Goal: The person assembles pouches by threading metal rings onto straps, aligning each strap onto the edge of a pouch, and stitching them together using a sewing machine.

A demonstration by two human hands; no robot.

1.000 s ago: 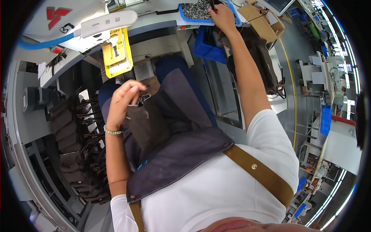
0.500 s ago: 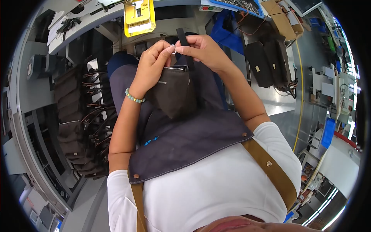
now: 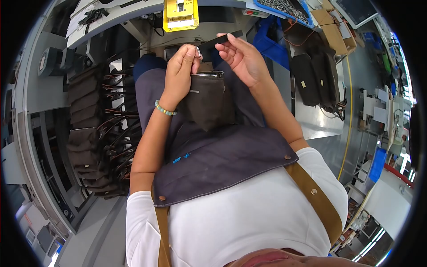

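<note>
A dark brown pouch point(image 3: 208, 103) with a metal zipper along its top rests on my lap, against the apron point(image 3: 222, 162). My left hand point(image 3: 180, 71) is closed above the pouch's left edge, pinching a small silver metal buckle point(image 3: 199, 52). From that buckle a black strap point(image 3: 218, 42) stretches up to the right. My right hand point(image 3: 244, 61) pinches the strap near its far end between thumb and index finger, the other fingers loosely curled. How the strap passes through the metal piece is too small to make out.
Dark pouches with cords point(image 3: 84, 133) hang in a row at left. More dark pouches point(image 3: 311, 80) lie on a metal surface at right. Ahead are a workbench edge point(image 3: 133, 13), a yellow holder point(image 3: 180, 15), a blue tray of metal parts point(image 3: 284, 10) and a blue bin point(image 3: 269, 44).
My right hand has moved away to the right from my left hand, and the strap now slants between them. My left hand keeps the metal piece. The whole view has shifted slightly.
</note>
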